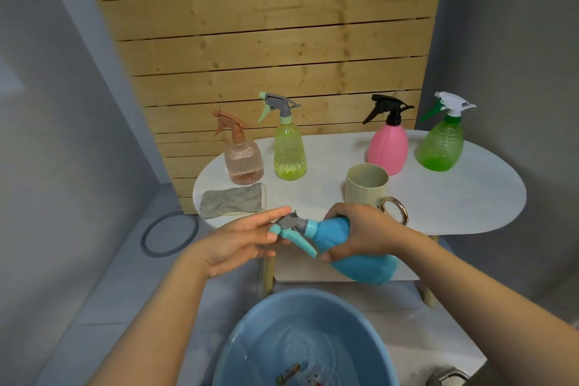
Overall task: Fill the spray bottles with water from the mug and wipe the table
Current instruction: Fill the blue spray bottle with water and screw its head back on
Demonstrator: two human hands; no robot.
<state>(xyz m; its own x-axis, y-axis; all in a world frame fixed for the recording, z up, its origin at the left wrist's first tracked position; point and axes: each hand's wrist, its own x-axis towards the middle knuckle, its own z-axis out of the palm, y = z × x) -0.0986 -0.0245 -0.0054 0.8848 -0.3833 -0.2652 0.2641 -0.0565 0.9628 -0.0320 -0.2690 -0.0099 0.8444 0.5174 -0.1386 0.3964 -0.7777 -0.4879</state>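
A blue opaque plastic spray bottle point(354, 247) is held tilted almost on its side above the near edge of the white oval table point(470, 197), its neck pointing toward the left hand point(241, 241). The body is gripped by the right hand point(363, 232), fingers curled round the narrow upper part, presumably so that it is steadied against twisting. The grey and blue trigger head point(293, 229) is met by the left hand's fingers, which lie nearly straight and slightly apart along it; whether the head is truly pinched cannot be told. The cap is judged to be about to be unscrewed for filling. Just beyond the right knuckles a cream mug with a gold ring handle point(368, 186) is stood within easy reach. Beyond the left fingertips a folded grey cloth point(233, 200) is laid ready for wiping. Below both wrists a blue plastic basin of water point(238, 338) is set, probably to catch spills.
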